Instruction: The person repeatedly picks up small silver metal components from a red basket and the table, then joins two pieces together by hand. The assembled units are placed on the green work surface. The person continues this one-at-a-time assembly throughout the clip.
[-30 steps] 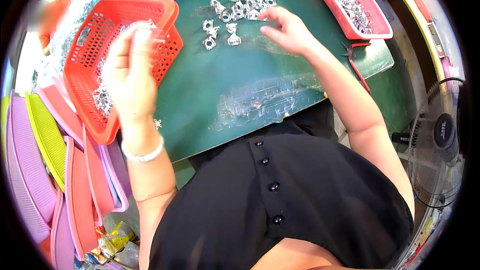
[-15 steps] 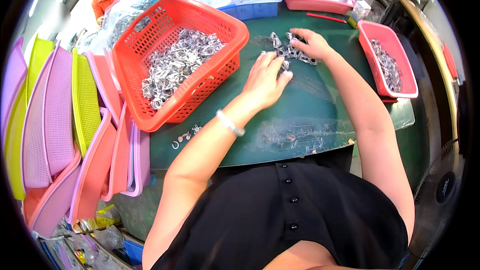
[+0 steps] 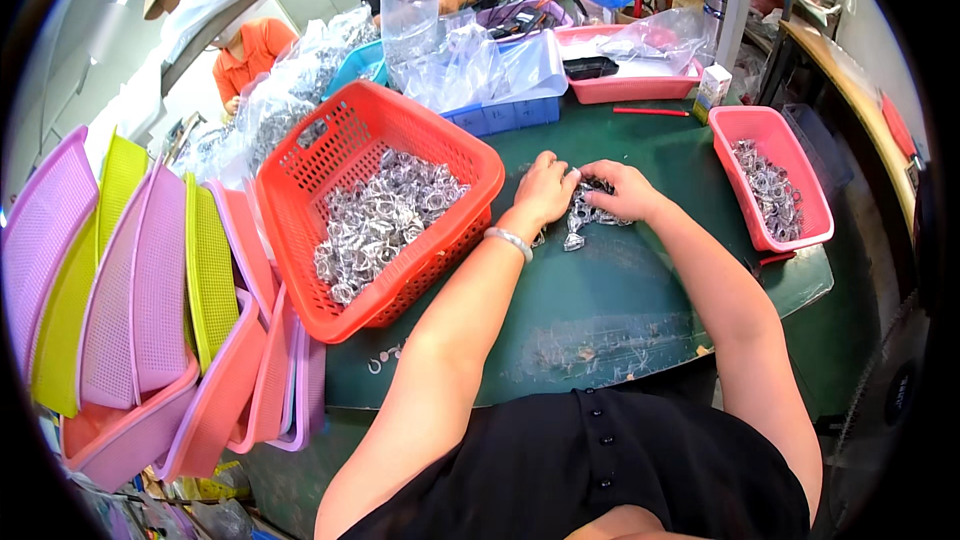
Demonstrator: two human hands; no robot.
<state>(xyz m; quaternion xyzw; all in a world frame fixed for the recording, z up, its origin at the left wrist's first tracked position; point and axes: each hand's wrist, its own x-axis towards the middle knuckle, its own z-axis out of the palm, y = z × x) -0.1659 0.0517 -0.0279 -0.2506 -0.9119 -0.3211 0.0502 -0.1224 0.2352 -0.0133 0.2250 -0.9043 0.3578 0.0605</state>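
A small pile of silver metal parts (image 3: 590,215), ring-like and tangled together, lies on the green tabletop between my hands. My left hand (image 3: 545,188), a bracelet at its wrist, is bent at the left edge of the pile with fingers drawn in; what its fingertips hold is hidden. From the right, my right hand (image 3: 625,192) curls over the pile's far side, with metal parts between thumb and fingers. To the left a red perforated basket (image 3: 420,278) holds a large heap of similar parts. A pink tray (image 3: 820,210) at the right holds more.
Stacked purple, green and coral baskets (image 3: 160,280) stand left of the table (image 3: 600,340). Behind are a blue bin (image 3: 510,115) with plastic bags, a pink tray (image 3: 640,88), a red pen (image 3: 650,111) and a small box (image 3: 712,90). Two people sit beyond.
The view has tilted up, showing more of the far side. My hands have drawn closer together, the left one now bent in, the right one curled over the pile.
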